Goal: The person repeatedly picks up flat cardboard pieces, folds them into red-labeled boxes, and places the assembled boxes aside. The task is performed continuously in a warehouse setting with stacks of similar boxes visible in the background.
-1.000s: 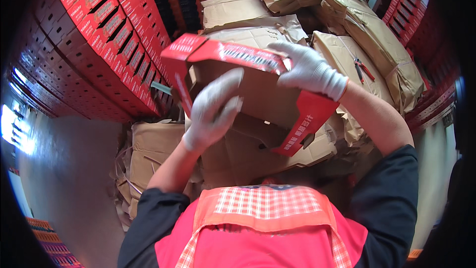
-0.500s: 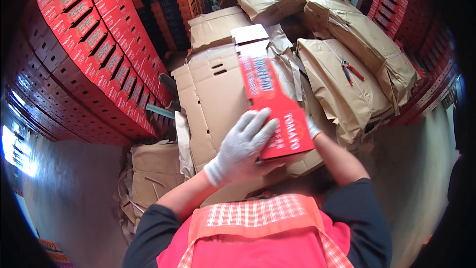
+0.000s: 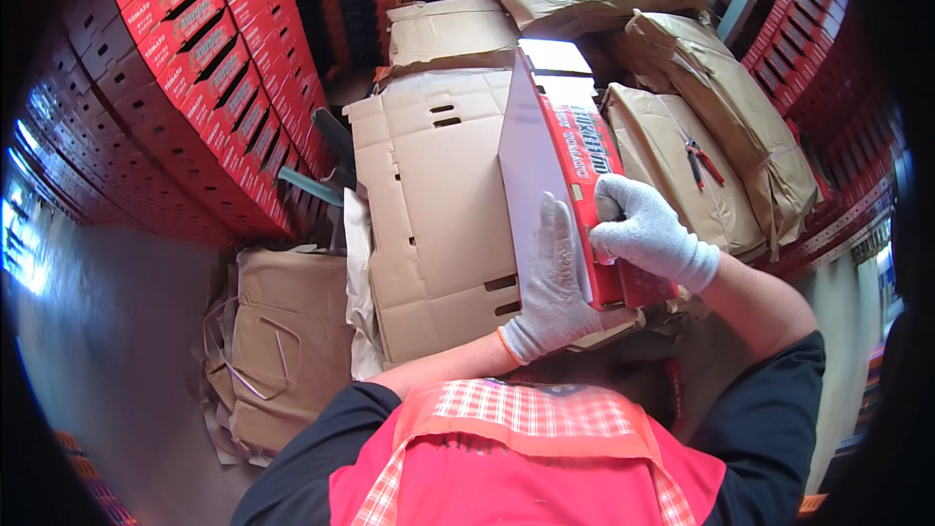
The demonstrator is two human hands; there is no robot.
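A red cardboard box [image 3: 577, 151] with printed lettering stands on its side above a pile of flat brown cardboard blanks [image 3: 438, 224], its pale broad face turned left. My left hand [image 3: 557, 287], in a pale knitted glove, holds the near end, its fingers stretched up along the pale face. Curled against the red printed side is my gloved right hand [image 3: 651, 234], closed at the box's edge; its fingertips are partly hidden. White flaps [image 3: 553, 56] stick out at the far end of the box.
Tall stacks of red boxes [image 3: 195, 29] rise at the left, others [image 3: 794, 15] at the right. Several paper-wrapped bundles [image 3: 682, 161] lie beyond and to the right, with red-handled cutters [image 3: 701, 164] on one. Another brown bundle [image 3: 292, 331] with loose strapping sits at lower left.
The box has turned so its pale face shows on the left. My left hand has gone from the red side to that face; my right hand has come round onto the red side.
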